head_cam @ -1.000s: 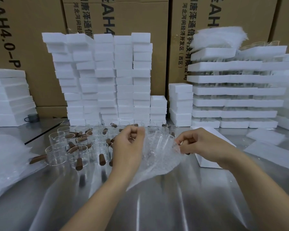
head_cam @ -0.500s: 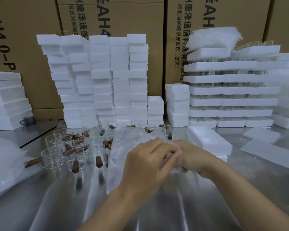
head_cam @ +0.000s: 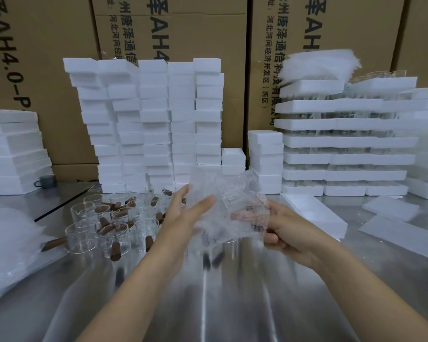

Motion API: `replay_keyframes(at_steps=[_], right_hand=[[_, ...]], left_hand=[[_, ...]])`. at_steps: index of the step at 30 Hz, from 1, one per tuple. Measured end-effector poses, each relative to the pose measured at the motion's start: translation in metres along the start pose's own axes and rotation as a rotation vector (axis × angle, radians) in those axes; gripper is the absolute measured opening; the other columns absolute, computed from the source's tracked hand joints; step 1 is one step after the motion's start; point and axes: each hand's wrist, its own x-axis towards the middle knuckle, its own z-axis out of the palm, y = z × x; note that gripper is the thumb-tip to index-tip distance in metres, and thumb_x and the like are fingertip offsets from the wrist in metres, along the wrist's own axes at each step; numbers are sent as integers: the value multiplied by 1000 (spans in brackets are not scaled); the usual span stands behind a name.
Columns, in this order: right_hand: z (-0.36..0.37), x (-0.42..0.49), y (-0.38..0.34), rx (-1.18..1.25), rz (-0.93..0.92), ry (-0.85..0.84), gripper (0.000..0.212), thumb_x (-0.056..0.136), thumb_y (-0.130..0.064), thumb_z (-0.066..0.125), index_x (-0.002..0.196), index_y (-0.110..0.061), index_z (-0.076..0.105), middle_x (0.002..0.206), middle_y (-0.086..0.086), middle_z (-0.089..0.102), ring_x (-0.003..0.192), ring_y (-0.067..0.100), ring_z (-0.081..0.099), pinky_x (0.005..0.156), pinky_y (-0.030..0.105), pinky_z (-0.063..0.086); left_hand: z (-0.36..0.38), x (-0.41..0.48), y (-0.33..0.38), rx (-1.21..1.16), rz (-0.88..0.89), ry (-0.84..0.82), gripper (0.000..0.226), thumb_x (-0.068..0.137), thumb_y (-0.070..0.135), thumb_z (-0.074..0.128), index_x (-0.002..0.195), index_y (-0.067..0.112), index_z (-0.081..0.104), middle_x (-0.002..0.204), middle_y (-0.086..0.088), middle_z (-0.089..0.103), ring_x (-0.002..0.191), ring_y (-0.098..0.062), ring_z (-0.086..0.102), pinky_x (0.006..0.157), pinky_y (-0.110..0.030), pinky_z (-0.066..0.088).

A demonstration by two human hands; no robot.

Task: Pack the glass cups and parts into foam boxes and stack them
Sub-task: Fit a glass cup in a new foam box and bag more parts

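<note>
We are spreading our left hand (head_cam: 183, 213) flat against the bubble wrap (head_cam: 227, 191), having just lifted it off our right hand (head_cam: 286, 229), which is gripping the wrapped glass cup (head_cam: 242, 214) at centre. Boxing is probably nearing: foam box (head_cam: 314, 214) waiting at three o'clock.

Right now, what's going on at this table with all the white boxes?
A person is wrapping something in bubble wrap above a metal table. The right hand grips the wrap; the left hand lies flat against it. Something brown shows through, probably a cup handle. More glass cups stand clustered on the left, a foam box lies on the right, and foam box stacks line the back.
</note>
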Motion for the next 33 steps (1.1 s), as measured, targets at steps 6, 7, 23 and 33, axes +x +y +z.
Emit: replay_keyframes(at_steps=[6,7,23,33], right_hand=[[11,-5,0,-89,-35,-53,23,99,-30,73,122,-25,75,92,-7,72,53,7,34,47,14,33],[13,-5,0,-108,-35,-48,21,101,-31,71,122,-27,75,89,-8,71,54,7,35,48,15,33],[22,-21,-6,35,-62,-182,16,85,-33,81,99,-37,86,103,-6,82,100,11,79,80,21,61],[20,-18,-1,49,-68,-57,9,85,-33,78,85,-35,87,94,2,83,88,14,80,75,29,65]], left_hand=[[5,-1,-4,27,113,-82,84,61,58,100,135,57,61,117,40,70,104,14,69,79,-21,50],[6,-1,-4,28,138,-89,85,62,56,100,138,55,60,116,44,68,105,19,66,76,-17,53],[7,-5,-10,247,143,-295,87,63,67,97,139,49,58,131,20,74,117,-1,72,97,-29,55],[2,-4,-3,138,112,-332,49,79,49,93,124,43,75,133,6,76,123,-14,72,92,-21,59]])
